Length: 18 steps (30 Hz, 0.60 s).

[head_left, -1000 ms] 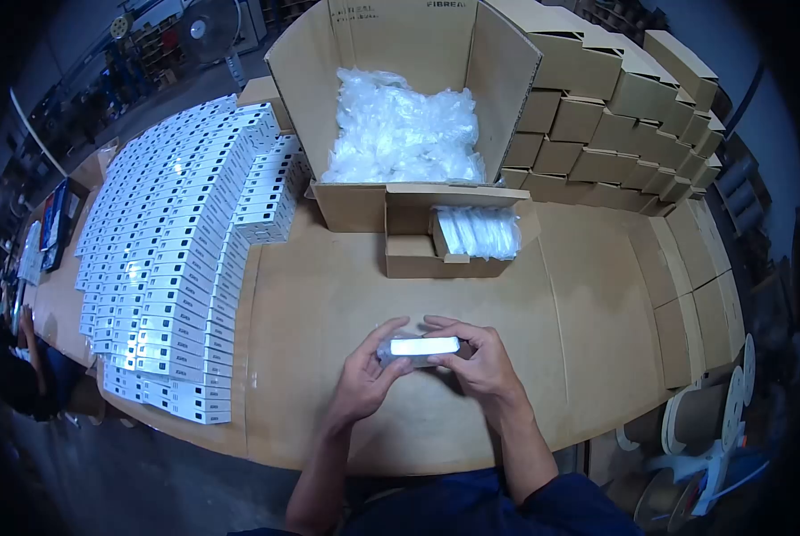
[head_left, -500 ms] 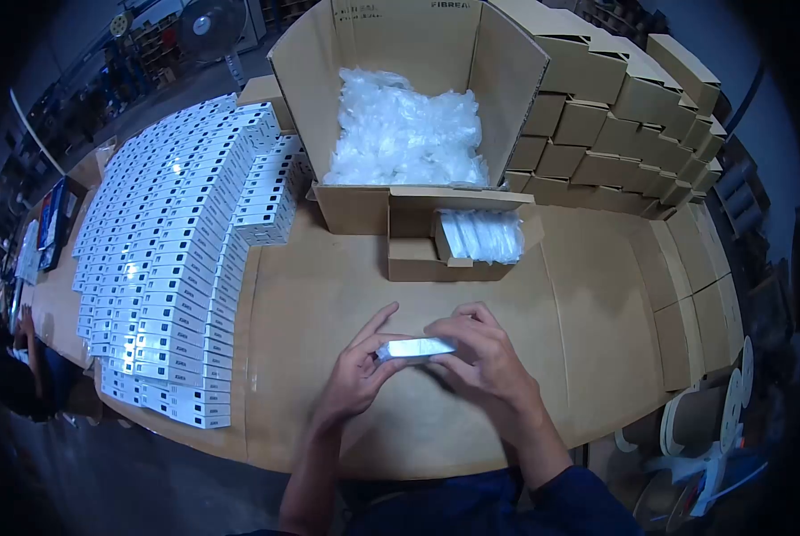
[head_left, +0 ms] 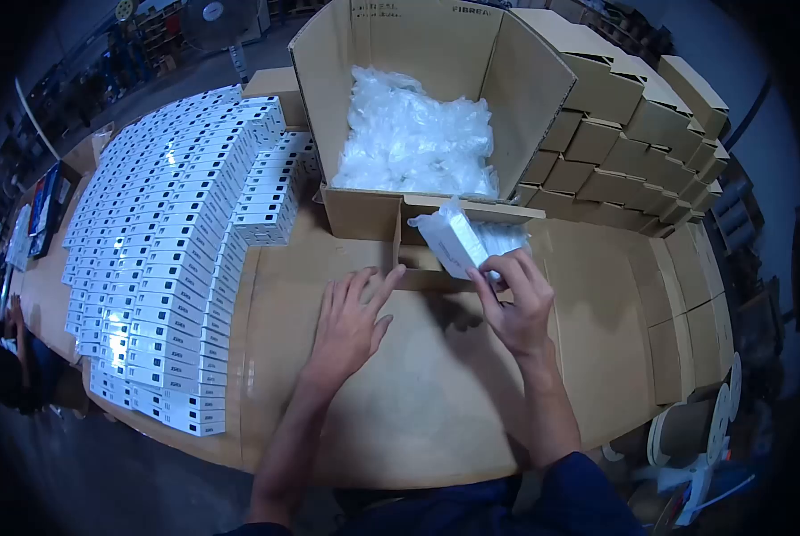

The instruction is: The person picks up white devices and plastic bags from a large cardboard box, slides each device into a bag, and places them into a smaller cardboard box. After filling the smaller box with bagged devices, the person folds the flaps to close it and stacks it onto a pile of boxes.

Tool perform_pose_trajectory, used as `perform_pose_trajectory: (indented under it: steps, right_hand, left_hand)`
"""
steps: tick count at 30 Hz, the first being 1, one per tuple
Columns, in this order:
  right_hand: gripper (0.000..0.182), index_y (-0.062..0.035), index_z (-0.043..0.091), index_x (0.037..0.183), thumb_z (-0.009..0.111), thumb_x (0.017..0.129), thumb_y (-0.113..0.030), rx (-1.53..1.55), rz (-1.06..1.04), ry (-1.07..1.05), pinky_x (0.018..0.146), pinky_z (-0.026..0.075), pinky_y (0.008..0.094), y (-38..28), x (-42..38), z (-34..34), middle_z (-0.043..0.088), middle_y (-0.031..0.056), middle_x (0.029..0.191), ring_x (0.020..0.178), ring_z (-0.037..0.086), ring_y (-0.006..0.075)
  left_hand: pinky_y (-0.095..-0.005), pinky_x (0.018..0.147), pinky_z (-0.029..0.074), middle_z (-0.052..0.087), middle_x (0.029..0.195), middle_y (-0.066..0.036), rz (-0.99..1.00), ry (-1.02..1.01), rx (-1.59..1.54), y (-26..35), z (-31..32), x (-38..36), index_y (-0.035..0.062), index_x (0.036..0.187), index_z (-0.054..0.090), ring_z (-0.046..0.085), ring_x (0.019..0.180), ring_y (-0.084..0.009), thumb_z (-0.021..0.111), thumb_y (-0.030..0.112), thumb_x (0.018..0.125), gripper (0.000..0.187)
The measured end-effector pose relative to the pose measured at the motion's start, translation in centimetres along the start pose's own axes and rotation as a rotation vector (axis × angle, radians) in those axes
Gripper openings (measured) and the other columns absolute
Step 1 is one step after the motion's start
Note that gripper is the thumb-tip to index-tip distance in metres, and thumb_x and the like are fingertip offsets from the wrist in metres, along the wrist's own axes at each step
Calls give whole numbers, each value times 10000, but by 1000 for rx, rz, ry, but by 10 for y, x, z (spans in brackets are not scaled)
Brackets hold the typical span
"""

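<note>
- The right hand [head_left: 521, 299] is pinching the lower near end of a wrapped white box [head_left: 454, 243] between thumb and fingers, its grip closed to the box's thickness.
- The box is leaning at a tilt over the small carton [head_left: 436, 280], near the middle of the table [head_left: 400, 402].
- The left hand [head_left: 346, 326] is holding nothing; its fingers are spreading wide, the index tip reaching close to the carton's near left corner. Whether it is touching is unclear.
- Because only one end is being pinched and the clear wrap is probably slick, the box could be slipping or swinging out of line.
- Loose film is projecting at its far end, so it could be snagging on the carton's far flap or on the wrapped packs [head_left: 503, 237] at the right, creasing film or nudging packs askew.
- With no firm hold showing on the carton, a bump could be shifting it.
- On the large carton [head_left: 525, 98], holding clear bags [head_left: 418, 134], dark capitals [head_left: 471, 11] are reading roughly "FIBREA", possibly running on; lettering farther left is illegible.
- The stacked white boxes [head_left: 159, 268] at the left are showing dark squares and small print, too tiny to read, as is the held box's grey mark.
</note>
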State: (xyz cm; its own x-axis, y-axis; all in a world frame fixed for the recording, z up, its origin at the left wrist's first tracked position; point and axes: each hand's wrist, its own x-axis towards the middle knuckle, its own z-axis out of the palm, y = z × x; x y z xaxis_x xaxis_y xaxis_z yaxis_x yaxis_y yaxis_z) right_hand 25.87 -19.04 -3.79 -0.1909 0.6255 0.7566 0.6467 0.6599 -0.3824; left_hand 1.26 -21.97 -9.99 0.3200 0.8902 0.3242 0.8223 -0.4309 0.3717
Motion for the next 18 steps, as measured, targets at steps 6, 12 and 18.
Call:
perform_pose_trajectory:
  steps: [6, 12, 18]
  right_hand:
    - [170, -9, 680, 951, 795, 834, 32, -108, 74, 38, 511, 549, 308, 10, -16, 35, 594, 86, 823, 605, 635, 181]
    - [138, -15, 683, 943, 792, 860, -37, -125, 219, 3, 486, 503, 335, 20, -11, 43, 610, 102, 797, 589, 635, 191]
    - [144, -10, 633, 902, 765, 862, -51, -191, 261, -81, 589, 542, 478, 29, -15, 54, 627, 173, 851, 658, 654, 382]
  left_hand:
    - [-497, 1089, 413, 467, 1442, -152, 82, 85, -5, -8, 20, 7, 241, 1590, 390, 502, 1263, -343, 732, 116, 853, 822]
    - [-461, 1095, 452, 468, 1473, -158, 92, 72, -120, -10, 29, 11, 181, 1528, 487, 524, 1294, -357, 708, 32, 841, 737]
    - [-442, 1024, 516, 492, 1443, -171, -6, 120, -280, -6, 33, 16, 129, 1488, 528, 566, 1247, -346, 705, -12, 843, 684]
